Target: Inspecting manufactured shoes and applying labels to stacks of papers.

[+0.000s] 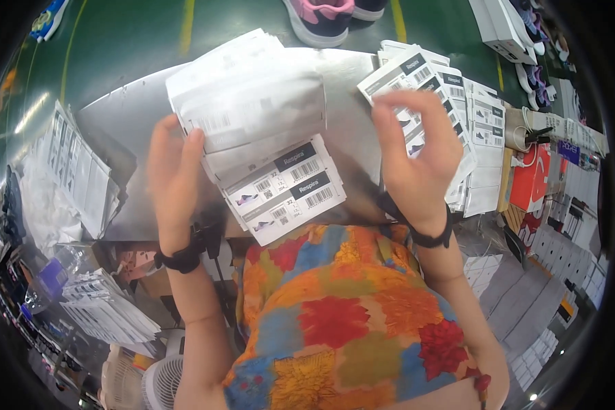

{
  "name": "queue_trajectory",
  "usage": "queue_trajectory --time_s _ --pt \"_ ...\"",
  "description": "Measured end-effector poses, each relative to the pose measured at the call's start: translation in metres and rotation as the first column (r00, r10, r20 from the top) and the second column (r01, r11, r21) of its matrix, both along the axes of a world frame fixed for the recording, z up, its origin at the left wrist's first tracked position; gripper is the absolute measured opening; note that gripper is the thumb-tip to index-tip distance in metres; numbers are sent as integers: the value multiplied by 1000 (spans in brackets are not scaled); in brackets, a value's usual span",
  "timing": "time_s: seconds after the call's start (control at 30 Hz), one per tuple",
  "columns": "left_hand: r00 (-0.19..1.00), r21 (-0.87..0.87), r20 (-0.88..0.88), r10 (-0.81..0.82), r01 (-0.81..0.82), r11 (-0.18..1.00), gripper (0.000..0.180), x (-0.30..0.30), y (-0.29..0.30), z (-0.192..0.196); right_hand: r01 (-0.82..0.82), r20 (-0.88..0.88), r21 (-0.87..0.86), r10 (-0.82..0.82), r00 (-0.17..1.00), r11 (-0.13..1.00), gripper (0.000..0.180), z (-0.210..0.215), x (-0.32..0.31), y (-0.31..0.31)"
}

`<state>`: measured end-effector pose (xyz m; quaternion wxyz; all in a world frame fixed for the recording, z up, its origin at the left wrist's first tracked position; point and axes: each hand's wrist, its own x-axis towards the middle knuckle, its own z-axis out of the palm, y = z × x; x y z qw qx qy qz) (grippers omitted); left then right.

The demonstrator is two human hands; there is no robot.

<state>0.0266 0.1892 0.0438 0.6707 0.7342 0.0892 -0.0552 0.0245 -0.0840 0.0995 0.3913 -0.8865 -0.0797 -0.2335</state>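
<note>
Labels, white sheets printed with barcodes and small shoe pictures, are held in both hands above a grey metal bench (352,96). Left hand (174,174): raised with the palm turned inward, its thumb and fingers (193,147) pressed against the left edge of a thick sheaf of labels (263,130) that fans up and to the right from the hand; the lower sheets of this sheaf hang down toward the person's chest, showing dark header strips and barcodes. Right hand (417,154): fingers (389,130) curled and closed on a second fan of labels (451,102), which spreads up and to the right behind the hand, so that the hand covers the middle of the fan and only its left corner and right side show. The two bundles are apart, with bare bench between them. Each wrist carries a black band. On the left side of the bench lies another pile of printed sheets (82,171), well apart from the left hand. Beyond the bench, on the green floor (137,34), stands a pink and dark shoe (321,17). To the right are white shoe boxes (502,20) and an orange-red box (529,178). The person wears a patterned top of orange, red and blue (342,314).
</note>
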Motion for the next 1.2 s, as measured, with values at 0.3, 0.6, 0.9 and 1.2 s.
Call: queue_trajectory --time_s 0.3,0.6,0.9,1.2 --pt "997 31 60 40 -42 999 30 9 -1 2 -554 -397 -195 451 799 809 49 -32 -43 -9" --pt "963 -26 -19 -269 268 963 44 5 -3 15 -466 -293 -230 395 870 855 37 -57 -31 4" --pt "933 173 27 -358 348 921 61 4 -1 5 -419 -210 -403 364 908 813 32 -57 -54 1" --pt "959 182 114 -259 236 955 57 -1 -8 -2 -357 -180 -276 316 931 892 30 -63 -43 9"
